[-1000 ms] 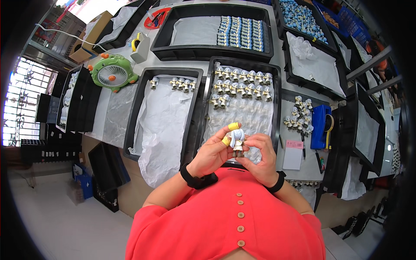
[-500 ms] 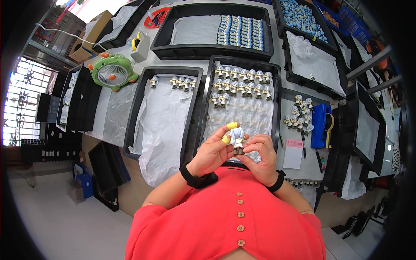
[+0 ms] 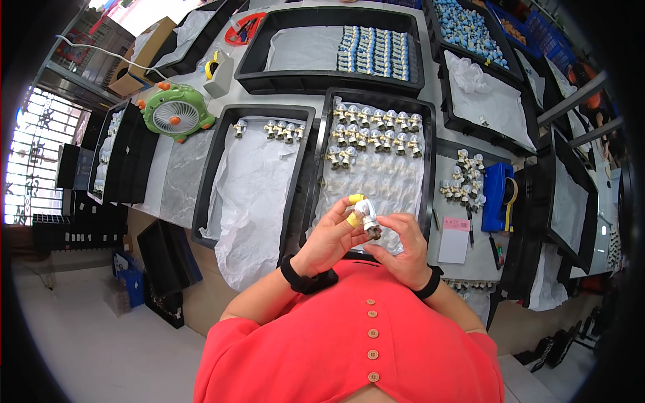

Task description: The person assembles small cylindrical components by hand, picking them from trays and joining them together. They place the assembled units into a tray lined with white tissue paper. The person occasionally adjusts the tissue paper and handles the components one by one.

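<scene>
A small figurine (image 3: 369,218) with a white-and-pale-blue head, white body and dark brown feet is held up before my chest, tilted. My left hand (image 3: 327,240) grips it from the left, with yellow finger covers on two fingers beside its head. From the other side, my right hand (image 3: 406,247) has its fingers curled at the figurine's body and its thumb close to the feet. Just beyond my hands lies a black tray (image 3: 430,161) lined with white sheeting, with rows of similar figurines (image 3: 376,119) in its far half.
To the left, another lined black tray (image 3: 252,174) holds a few figurines, near a green fan (image 3: 176,114). On the right are clustered figurines (image 3: 463,180), a blue tape dispenser (image 3: 496,195), a notepad (image 3: 453,245) and pens. A far tray (image 3: 302,50) contains blue-and-white pieces.
The figurine has turned and tipped between my hands, its feet now angled toward the right. My left fingers have shifted slightly down and left; my right fingers have drawn a little lower.
</scene>
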Tool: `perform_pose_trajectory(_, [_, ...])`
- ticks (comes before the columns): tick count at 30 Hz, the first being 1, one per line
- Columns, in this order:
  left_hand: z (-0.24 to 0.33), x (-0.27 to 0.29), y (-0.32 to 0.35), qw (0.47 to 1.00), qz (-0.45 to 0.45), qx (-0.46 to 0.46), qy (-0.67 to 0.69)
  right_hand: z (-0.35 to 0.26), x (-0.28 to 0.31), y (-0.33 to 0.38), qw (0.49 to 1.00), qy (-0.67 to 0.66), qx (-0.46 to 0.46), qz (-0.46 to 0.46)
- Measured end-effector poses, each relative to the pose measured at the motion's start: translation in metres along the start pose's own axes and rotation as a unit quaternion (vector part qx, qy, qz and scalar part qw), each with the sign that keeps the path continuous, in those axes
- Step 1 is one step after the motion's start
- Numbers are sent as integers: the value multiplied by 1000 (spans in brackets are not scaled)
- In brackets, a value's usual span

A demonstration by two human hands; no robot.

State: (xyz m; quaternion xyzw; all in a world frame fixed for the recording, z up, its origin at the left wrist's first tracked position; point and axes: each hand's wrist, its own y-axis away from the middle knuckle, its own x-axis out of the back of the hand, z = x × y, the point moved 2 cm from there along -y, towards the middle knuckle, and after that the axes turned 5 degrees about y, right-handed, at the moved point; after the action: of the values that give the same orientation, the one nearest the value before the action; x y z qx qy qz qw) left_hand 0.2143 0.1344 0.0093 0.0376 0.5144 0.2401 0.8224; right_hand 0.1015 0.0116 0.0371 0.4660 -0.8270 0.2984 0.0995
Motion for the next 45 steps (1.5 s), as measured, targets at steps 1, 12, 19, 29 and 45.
perform_pose_trajectory(1, [1,-3,0,1000,11,-12,-24,0,0,2,1000,-13,-15,-4])
perform_pose_trajectory(12, [-9,-6,-5,934,60,-139,-323,27,-12,11,901,-317,-293,-36])
perform_pose_trajectory(19, [12,11,-7,977,82,-112,-161,20,-29,-4,983,-80,-149,-78])
perform_pose_trajectory(29, [194,225,-74,797,377,-258,-395,31,-34,4,971,-40,-227,-67])
perform_pose_trajectory(45, [248,307,-141,486,519,-239,-662,20,-54,20,943,34,-329,-36])
